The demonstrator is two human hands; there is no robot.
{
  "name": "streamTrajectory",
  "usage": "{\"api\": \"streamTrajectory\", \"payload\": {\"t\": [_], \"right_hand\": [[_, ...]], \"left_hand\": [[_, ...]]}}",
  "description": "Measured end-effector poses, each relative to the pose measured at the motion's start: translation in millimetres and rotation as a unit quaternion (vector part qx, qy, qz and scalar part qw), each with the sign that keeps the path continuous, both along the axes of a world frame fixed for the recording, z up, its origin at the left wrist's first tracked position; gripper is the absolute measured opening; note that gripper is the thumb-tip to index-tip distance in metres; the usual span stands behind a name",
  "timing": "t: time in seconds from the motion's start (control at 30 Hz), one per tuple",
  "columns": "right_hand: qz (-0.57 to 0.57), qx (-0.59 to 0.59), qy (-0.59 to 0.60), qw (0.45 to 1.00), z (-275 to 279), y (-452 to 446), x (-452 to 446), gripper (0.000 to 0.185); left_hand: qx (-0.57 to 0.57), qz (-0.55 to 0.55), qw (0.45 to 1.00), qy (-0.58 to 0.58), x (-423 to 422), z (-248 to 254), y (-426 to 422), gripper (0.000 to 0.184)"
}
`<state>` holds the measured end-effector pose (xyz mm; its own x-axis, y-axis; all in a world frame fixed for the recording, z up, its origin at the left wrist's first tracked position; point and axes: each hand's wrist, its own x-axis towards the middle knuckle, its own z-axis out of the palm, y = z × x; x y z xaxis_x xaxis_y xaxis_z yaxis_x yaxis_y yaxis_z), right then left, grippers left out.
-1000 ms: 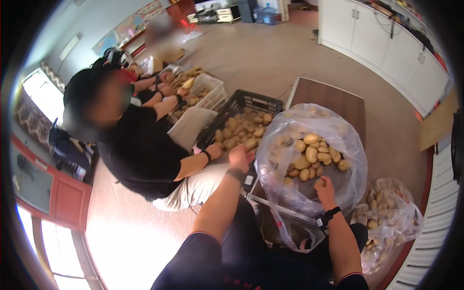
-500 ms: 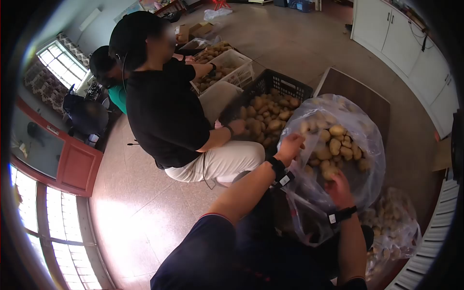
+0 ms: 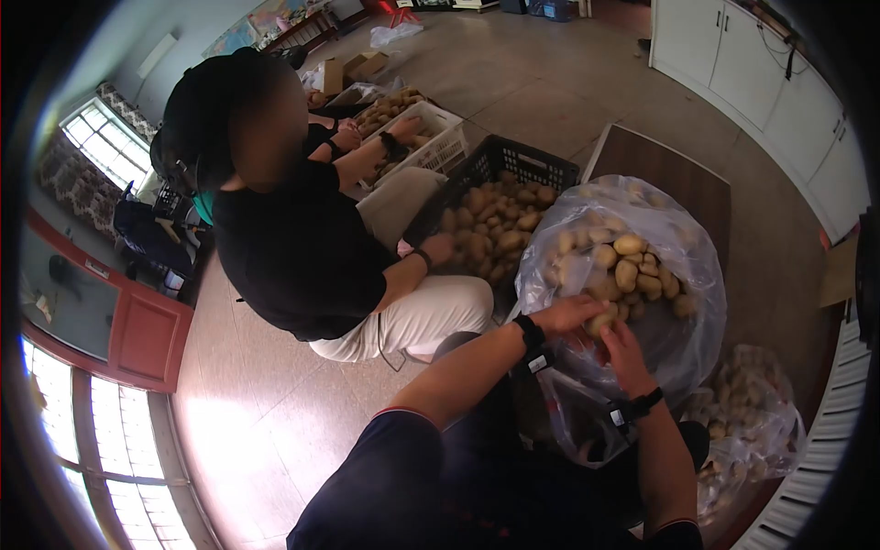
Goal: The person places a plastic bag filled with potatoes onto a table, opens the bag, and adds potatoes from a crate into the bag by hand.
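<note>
Between my left hand (image 3: 570,315) and my right hand (image 3: 627,356) is a potato (image 3: 602,319), with the fingers of both closed on it. It is held over the near side of a large clear plastic bag (image 3: 706,321), whose mouth is spread wide. Several loose potatoes (image 3: 631,275) lie inside the bag, just beyond my fingertips. The undersides of my fingers are partly hidden.
Left of the bag stands a black crate (image 3: 550,165) of potatoes, where a co-worker's hand (image 3: 438,247) reaches in. A white crate (image 3: 449,137) is farther back. Another clear bag of potatoes (image 3: 747,403) lies at my right. A brown board (image 3: 678,165) is behind the big bag.
My left hand has moved down and right to meet my right hand, which shifted slightly left with the potato. The co-worker beside me has leaned nearer.
</note>
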<state>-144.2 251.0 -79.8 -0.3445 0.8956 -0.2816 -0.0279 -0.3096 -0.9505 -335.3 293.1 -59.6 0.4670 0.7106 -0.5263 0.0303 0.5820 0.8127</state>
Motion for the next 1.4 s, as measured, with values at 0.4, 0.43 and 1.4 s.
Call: {"api": "streamTrajectory", "payload": {"t": [0.4,0.43,1.4], "right_hand": [[-0.002,0.030,-0.021,0.999,-17.8,3.2,11.3,0.035],[-0.004,0.018,-0.025,1.000,-19.2,3.4,13.6,0.035],[0.092,0.101,-0.531,0.836,-66.0,-4.6,47.5,0.026]], "left_hand": [[0.008,0.132,0.990,-0.040,-12.4,-13.0,11.9,0.044],[0.008,0.132,0.990,-0.041,-14.5,-14.2,13.8,0.044],[-0.066,0.559,0.809,-0.168,-148.2,-68.9,68.3,0.043]]}}
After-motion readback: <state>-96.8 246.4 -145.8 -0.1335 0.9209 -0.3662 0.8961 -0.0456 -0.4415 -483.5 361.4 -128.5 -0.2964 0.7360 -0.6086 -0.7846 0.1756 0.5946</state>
